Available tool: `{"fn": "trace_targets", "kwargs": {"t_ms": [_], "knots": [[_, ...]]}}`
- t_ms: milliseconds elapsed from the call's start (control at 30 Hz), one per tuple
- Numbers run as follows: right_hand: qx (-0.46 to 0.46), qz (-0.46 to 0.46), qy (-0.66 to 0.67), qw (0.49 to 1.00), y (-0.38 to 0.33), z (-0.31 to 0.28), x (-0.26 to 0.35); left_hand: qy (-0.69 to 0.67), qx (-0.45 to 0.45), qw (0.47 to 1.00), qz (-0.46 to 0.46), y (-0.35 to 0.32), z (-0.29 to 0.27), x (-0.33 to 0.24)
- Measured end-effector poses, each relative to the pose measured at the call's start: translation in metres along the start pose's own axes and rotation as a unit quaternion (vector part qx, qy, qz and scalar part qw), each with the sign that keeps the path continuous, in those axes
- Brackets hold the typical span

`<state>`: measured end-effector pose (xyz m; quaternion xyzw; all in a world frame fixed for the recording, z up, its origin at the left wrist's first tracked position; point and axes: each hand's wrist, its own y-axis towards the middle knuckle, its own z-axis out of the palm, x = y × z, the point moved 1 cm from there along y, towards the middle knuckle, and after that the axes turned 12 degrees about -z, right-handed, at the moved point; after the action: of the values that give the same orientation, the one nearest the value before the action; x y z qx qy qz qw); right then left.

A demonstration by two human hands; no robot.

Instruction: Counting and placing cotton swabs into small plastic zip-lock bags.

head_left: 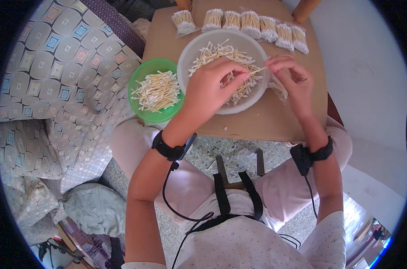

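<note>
While your left hand [212,85] pinches a few wooden-stemmed cotton swabs [256,71] between thumb and fingertips over the wide white plastic bowl [188,56], your right hand [295,83] curls its fingers around the mouth of a small clear plastic bag [277,87], just beside the bowl's rim. Risk: the swabs catch on the bag's limp edge and spill onto the brown cardboard work surface [266,119] (the bag mouth looks barely open). Risk: your left forearm nudges the round green plastic bowl of swabs [156,89], which overhangs the cardboard's left edge. Seven filled clear packets of swabs [250,22] line the far edge. Surroundings: speckled terrazzo floor [230,145] under your knees, patterned grey cushion [55,67] at left, pale wall at right.
</note>
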<state>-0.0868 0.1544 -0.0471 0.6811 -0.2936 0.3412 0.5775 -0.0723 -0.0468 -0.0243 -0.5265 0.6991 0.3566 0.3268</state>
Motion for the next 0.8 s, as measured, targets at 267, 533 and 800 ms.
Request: {"fn": "trace_targets", "kwargs": {"t_ms": [267,533,800], "knots": [[-0.062,0.066,-0.057,0.994,0.005,-0.013,-0.003,-0.020,-0.007,0.997,-0.072,-0.001,-0.001,0.003],[0.118,-0.008,-0.255,0.960,-0.010,-0.013,-0.003,0.020,-0.002,1.000,-0.016,0.002,0.002,0.006],[0.215,0.030,-0.273,0.937,-0.029,-0.018,-0.005,0.078,0.012,0.997,-0.020,-0.004,0.013,0.000]]}}
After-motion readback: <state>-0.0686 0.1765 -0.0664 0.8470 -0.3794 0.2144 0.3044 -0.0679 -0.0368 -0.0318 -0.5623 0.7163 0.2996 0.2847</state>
